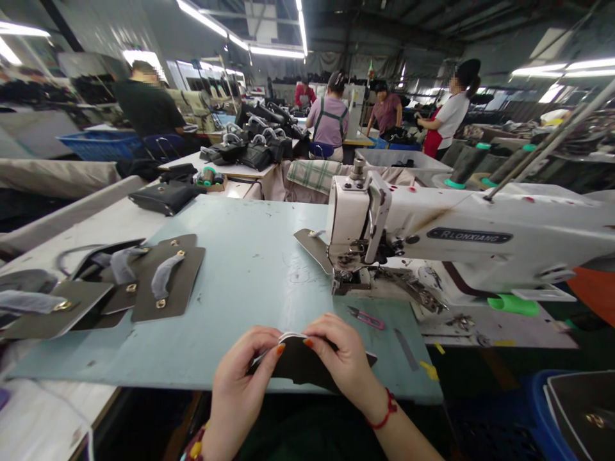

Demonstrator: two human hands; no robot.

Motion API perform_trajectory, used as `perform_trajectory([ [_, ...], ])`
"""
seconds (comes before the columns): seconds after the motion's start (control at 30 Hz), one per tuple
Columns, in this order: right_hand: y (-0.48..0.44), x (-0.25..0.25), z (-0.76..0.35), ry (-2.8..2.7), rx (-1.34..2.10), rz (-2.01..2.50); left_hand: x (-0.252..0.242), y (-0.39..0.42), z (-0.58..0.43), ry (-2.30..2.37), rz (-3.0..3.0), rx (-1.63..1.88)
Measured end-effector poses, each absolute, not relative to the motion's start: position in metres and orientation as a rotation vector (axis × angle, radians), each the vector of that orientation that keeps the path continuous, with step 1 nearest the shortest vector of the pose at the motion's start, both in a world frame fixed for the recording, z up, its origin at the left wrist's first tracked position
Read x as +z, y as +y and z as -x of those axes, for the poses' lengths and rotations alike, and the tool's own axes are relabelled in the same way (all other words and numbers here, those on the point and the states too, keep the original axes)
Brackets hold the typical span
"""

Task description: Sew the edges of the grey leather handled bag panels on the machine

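Observation:
Both of my hands pinch a dark leather piece (300, 365) with a pale lining edge at the near edge of the pale blue table (250, 275). My left hand (243, 378) grips its left end, thumb on top. My right hand (343, 362), with a red cord on the wrist, grips its right end. A white sewing machine (432, 237) stands just beyond, to the right. A small pink thread snipper (368, 318) lies between my hands and the machine's needle.
A stack of dark leather panels with grey straps (163, 282) lies at the left. A dark pouch (166, 197) and finished bags (257, 150) sit farther back. Several other people work at tables behind. A blue bin (571, 410) stands at the lower right.

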State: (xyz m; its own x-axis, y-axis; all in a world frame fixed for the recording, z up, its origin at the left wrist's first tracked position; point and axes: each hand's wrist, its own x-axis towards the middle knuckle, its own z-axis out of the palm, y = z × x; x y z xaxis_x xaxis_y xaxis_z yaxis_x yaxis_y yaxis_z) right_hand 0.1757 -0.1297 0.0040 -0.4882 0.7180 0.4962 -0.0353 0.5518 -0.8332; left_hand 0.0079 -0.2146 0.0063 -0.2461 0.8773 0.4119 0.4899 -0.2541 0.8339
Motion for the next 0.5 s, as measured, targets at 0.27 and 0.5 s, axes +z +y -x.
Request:
perform_trajectory([
  [0.27,-0.135,0.023,-0.175,-1.919,1.127,0.543,0.015,-0.213,-0.015,1.511,-1.708,1.468],
  [0.5,-0.136,0.024,-0.174,-1.838,1.139,0.531,0.019,-0.211,-0.018,1.510,-1.736,1.451],
])
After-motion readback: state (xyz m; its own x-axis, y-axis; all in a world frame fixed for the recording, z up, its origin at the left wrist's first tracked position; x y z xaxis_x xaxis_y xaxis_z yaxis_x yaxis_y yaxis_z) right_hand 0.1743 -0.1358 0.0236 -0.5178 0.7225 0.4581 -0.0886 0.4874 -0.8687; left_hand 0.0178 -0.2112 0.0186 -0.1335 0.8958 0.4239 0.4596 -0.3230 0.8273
